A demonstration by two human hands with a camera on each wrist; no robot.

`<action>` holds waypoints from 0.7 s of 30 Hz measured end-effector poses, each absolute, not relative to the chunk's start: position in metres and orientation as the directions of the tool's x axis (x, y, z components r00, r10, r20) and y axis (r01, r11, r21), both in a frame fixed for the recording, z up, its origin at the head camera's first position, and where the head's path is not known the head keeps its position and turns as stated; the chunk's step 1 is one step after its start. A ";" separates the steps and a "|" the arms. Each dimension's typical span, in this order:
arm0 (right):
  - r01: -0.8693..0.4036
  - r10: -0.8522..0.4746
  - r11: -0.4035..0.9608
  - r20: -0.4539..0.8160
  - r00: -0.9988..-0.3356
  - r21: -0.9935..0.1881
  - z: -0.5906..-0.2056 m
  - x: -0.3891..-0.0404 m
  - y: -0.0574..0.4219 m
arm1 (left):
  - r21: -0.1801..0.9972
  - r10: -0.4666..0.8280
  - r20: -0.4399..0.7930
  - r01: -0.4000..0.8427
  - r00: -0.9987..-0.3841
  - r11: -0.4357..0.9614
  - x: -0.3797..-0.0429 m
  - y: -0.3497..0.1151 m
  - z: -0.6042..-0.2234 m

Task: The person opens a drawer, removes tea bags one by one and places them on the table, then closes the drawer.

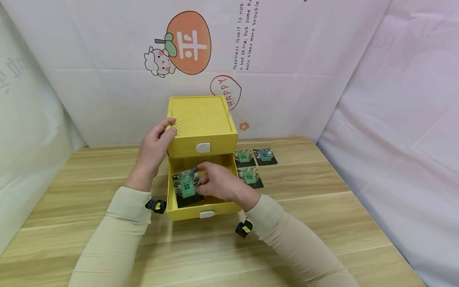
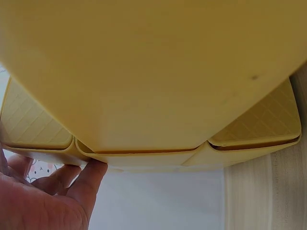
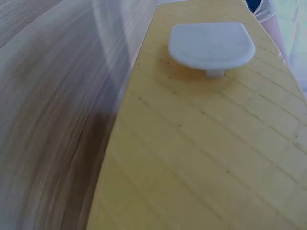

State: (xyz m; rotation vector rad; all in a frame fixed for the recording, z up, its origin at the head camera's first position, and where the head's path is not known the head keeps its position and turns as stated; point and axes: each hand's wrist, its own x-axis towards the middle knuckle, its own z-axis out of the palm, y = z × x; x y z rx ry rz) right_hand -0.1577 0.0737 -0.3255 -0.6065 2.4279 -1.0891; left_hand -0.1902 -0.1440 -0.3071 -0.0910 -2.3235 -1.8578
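Right hand pinches the right edge of a dark packet with a green label, which sits tilted in the left part of the pulled-out lower drawer; the right wrist view shows the drawer's white handle but not the pinch. Left hand rests its fingers, not wrapped round, on the left top edge of the yellow drawer cabinet. Likely failure: the hold is on one side only, so the packet could swing or slip if its lower end catches on the front wall. Second risk: the right forearm crosses the drawer's right rim and might knock it, shifting the drawer if the left hand's brace is light. Three similar packets lie just right of the cabinet; a sideways jolt could disturb the nearest ones.
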 end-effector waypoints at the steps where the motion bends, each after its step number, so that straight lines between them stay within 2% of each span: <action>1: -0.228 -0.537 0.604 -0.179 -0.824 -0.764 -0.325 -0.157 0.074 | 0.963 -0.055 0.166 0.150 -0.985 0.225 -0.190 -0.144 -0.307; 7: -0.297 -0.528 0.628 -0.113 -0.842 -0.719 -0.322 -0.154 0.077 | 0.961 -0.060 0.174 0.156 -0.983 0.230 -0.191 -0.144 -0.307; 14: -0.397 -0.510 0.642 0.020 -0.860 -0.656 -0.320 -0.151 0.082 | 0.960 -0.056 0.178 0.160 -0.982 0.231 -0.192 -0.144 -0.307; 21: -0.416 -0.483 0.632 0.088 -0.871 -0.654 -0.316 -0.147 0.089 | 0.960 -0.058 0.169 0.151 -0.984 0.236 -0.192 -0.144 -0.307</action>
